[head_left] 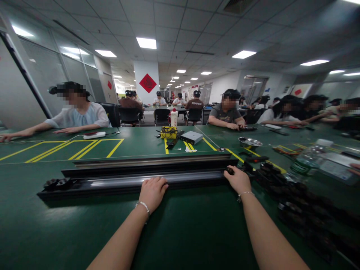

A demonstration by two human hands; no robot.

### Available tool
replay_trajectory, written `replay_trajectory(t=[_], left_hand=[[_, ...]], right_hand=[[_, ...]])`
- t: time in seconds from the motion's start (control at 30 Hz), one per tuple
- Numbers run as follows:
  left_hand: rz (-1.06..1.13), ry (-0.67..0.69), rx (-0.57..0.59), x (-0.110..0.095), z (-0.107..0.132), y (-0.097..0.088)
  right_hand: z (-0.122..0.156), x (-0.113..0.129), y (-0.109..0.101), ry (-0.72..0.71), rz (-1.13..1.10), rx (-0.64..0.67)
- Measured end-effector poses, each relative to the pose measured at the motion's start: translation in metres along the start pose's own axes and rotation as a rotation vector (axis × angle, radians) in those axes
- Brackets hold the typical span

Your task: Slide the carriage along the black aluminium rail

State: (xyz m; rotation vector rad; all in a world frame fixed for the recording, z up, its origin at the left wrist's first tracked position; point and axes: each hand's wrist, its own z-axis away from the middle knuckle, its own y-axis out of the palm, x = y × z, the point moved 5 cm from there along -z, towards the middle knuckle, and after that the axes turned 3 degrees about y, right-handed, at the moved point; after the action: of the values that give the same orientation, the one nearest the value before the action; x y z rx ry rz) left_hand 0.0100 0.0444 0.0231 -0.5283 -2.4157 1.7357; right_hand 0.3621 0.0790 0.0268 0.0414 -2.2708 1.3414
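A long black metal rail [112,182] lies across the green table in front of me, with two more rails [146,162] stacked behind it. My left hand [152,192] rests on the near rail at its middle, fingers curled over its front edge. My right hand [239,180] grips the rail's right end, fingers closed around a small black part there. Both wrists wear thin bracelets. A black end piece [57,183] sits on the rail's left end.
A heap of small black parts [303,202] runs along the right side. Behind the rails stand a yellow box [169,132], a grey box [191,137], a metal bowl [250,142] and a water bottle [308,157]. Several people sit around the table.
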Motion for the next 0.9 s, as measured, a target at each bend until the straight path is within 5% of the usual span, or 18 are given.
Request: replay_trajectory(t=[0.9], left_hand=[[0.015, -0.02, 0.02, -0.0017, -0.0003, -0.0013]], right_hand=[[-0.0008, 0.0002, -0.0032, 0.046, 0.013, -0.02]])
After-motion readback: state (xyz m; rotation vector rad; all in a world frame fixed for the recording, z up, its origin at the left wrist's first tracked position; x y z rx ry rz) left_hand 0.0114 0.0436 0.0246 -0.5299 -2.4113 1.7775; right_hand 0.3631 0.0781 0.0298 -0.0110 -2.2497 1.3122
